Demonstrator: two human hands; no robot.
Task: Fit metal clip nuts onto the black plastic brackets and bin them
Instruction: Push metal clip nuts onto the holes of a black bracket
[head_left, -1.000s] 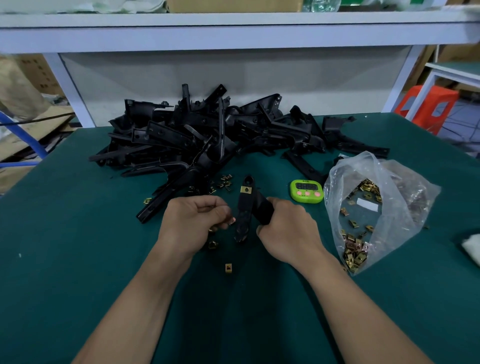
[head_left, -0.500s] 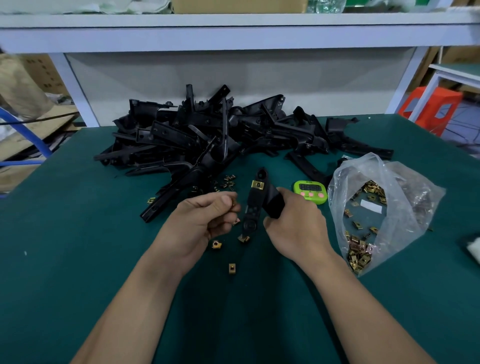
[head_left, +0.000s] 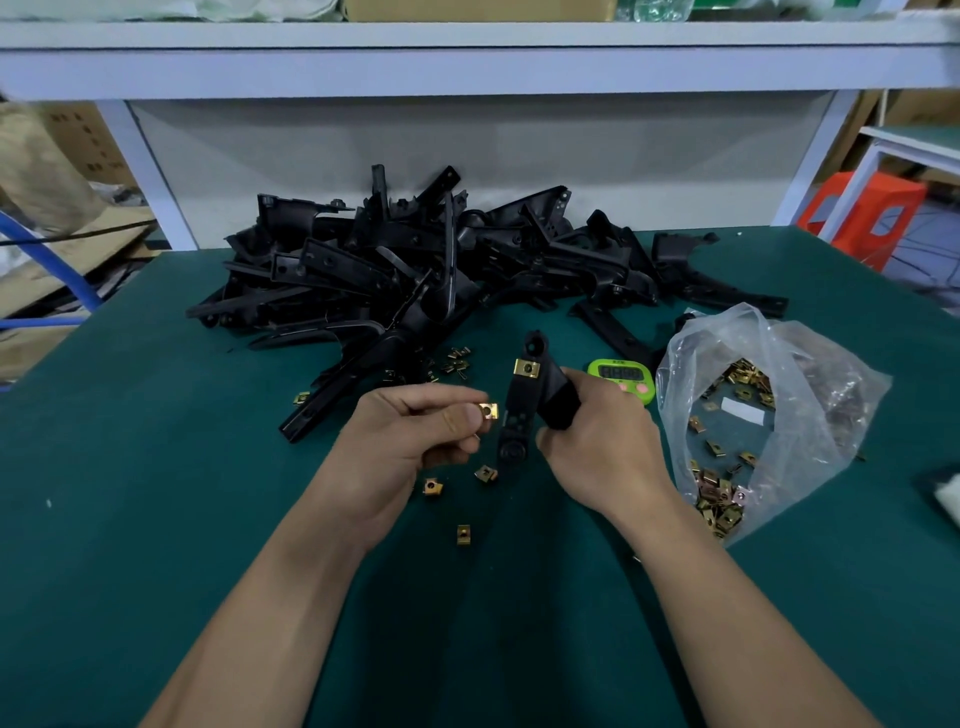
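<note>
Green-covered worktop (head_left: 156, 519), two bare forearms reaching in from the near edge. Left hand (head_left: 410, 436) pinches one brass-coloured clip nut (head_left: 488, 411) between thumb and forefinger, other fingers curled under. The nut is just beside the left edge of the bracket; cannot tell if it touches. Right hand (head_left: 602, 447) is closed round a black plastic bracket (head_left: 514, 421), gripping its thicker side branch, long axis pointing away from the person, round end farthest. The near end is low over the worktop; contact is unclear. One fitted clip (head_left: 527, 368) sits on the bracket near the far end. Clear plastic bag (head_left: 810, 358) lies slumped on the worktop just right of the right hand. Inside it are many clip nuts, thickest in a bagged pile (head_left: 719, 504) at the near end, with more scattered further in, plus a white paper slip (head_left: 743, 410). A few loose nuts (head_left: 432, 487) lie on the worktop under and near the hands, and a small cluster (head_left: 454, 361) sits at the near foot of the heap. Heap of brackets (head_left: 415, 270), all black and tangled, fills the far middle of the worktop; count not readable. Green timer (head_left: 623, 376) lies between the heap and the bag, just behind the right hand, digits too blurred to read. White shelf (head_left: 467, 52) runs across above. Orange stool (head_left: 862, 213) stands beyond the worktop at far right.
</note>
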